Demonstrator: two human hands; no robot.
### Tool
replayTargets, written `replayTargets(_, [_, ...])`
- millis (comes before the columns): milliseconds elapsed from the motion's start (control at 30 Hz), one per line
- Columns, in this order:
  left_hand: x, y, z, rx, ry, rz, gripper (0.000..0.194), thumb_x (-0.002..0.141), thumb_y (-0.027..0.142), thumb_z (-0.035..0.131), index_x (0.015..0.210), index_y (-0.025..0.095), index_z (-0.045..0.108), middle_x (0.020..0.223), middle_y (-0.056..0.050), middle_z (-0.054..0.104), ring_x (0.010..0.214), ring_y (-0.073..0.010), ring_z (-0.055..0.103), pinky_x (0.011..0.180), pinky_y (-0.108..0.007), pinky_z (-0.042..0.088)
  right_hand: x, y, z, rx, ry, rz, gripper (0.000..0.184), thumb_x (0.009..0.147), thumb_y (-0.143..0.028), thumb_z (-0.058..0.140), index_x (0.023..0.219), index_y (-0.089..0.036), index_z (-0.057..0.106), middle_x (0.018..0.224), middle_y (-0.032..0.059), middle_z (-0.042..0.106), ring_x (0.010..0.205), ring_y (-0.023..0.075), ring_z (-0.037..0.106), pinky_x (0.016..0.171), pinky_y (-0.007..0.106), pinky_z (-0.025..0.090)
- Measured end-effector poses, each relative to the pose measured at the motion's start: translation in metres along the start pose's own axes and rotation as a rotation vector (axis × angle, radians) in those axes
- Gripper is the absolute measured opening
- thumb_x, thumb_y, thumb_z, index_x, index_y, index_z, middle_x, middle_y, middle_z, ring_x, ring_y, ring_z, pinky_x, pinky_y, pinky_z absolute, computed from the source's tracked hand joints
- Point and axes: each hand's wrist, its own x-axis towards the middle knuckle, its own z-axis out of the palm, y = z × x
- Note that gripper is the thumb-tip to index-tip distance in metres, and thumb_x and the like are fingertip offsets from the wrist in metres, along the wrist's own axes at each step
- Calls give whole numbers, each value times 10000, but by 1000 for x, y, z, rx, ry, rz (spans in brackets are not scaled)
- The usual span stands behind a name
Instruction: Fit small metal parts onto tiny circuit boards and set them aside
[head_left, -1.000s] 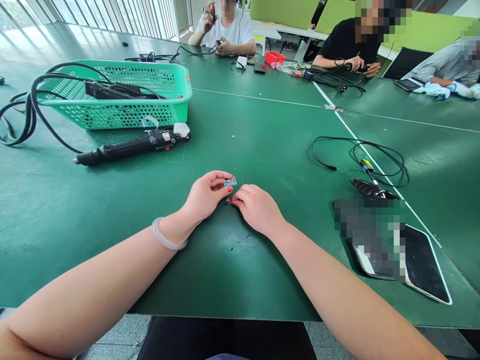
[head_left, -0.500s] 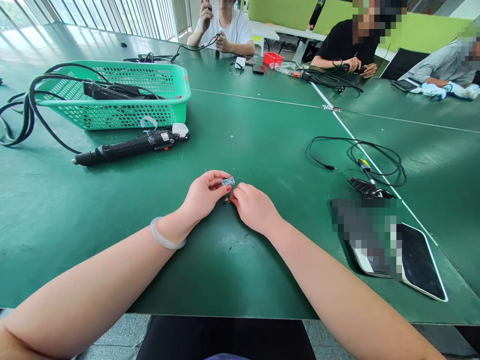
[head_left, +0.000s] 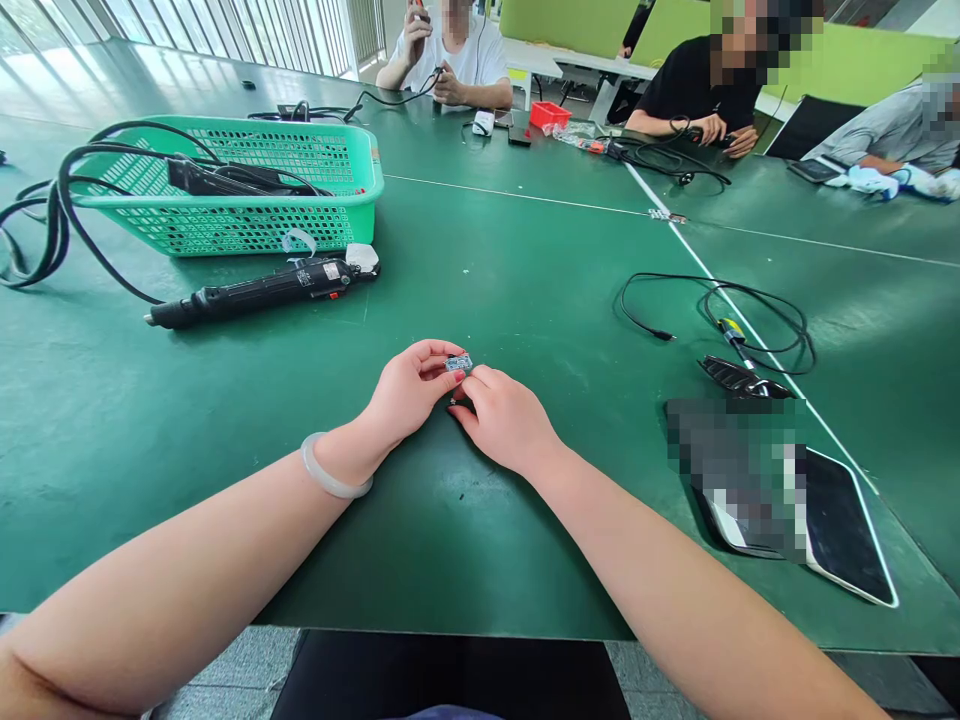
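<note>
My left hand (head_left: 411, 390), with a pale bangle (head_left: 335, 467) on its wrist, pinches a small blue-and-white circuit board (head_left: 458, 363) between thumb and fingers. My right hand (head_left: 506, 418) is right beside it, its fingertips meeting the near side of the board. A tiny light-coloured piece (head_left: 453, 401) shows by the right thumb and fingertips; it is too small to name, and I cannot tell how firmly it is gripped. Both hands are just above the green table (head_left: 525, 560).
To the left lie a black electric screwdriver (head_left: 259, 290) and a green plastic basket (head_left: 262, 228) holding black cables. On the right are a coiled black cable (head_left: 795, 330), a dark shiny clip-like object (head_left: 739, 378) and phones (head_left: 847, 520). Several people sit across the table near a red tray (head_left: 549, 115).
My right thumb has moved left and down, parting a little from the index finger, and the right fingertips have come closer to the board. My left hand keeps its hold.
</note>
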Motion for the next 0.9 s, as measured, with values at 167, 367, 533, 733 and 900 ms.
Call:
replayTargets(167, [0, 1, 0, -9, 3, -5, 277, 722, 240, 684, 977, 160, 613, 962, -67, 690, 823, -153, 641, 800, -321, 506, 1, 1, 4, 9, 16, 12, 124, 891, -267, 502, 866, -178, 585, 898, 62, 606, 827, 186, 555, 703, 323, 447])
replayTargets(367, [-1, 2, 0, 2, 9, -13, 277, 722, 226, 677, 982, 155, 613, 962, -67, 689, 839, -152, 635, 800, -316, 506, 1, 4, 6, 72, 26, 44, 156, 902, -231, 468, 829, -183, 597, 880, 48, 614, 817, 170, 556, 710, 305, 434])
replayTargets(533, [-1, 1, 0, 8, 9, -1, 268, 716, 214, 676, 971, 163, 612, 969, -60, 687, 811, -137, 625, 796, -309, 506, -2, 8, -4, 161, 83, 90, 161, 870, -193, 481, 761, -192, 599, 818, 33, 603, 752, 152, 545, 664, 287, 418])
replayTargets(733, [-1, -1, 0, 6, -53, -9, 265, 692, 226, 696, 936, 173, 607, 887, -42, 691, 733, -138, 622, 749, -325, 510, -8, 9, -20, 355, 357, 155, 149, 869, -213, 487, 809, -208, 624, 849, 30, 627, 738, 140, 561, 632, 272, 443])
replayTargets(900, [-2, 2, -1, 150, -105, 52, 238, 681, 201, 696, 911, 185, 636, 853, -29, 689, 835, -168, 640, 870, -349, 473, -7, 5, -17, 402, 376, 108, 150, 865, -228, 515, 850, -227, 664, 848, 25, 633, 743, 137, 572, 642, 265, 465])
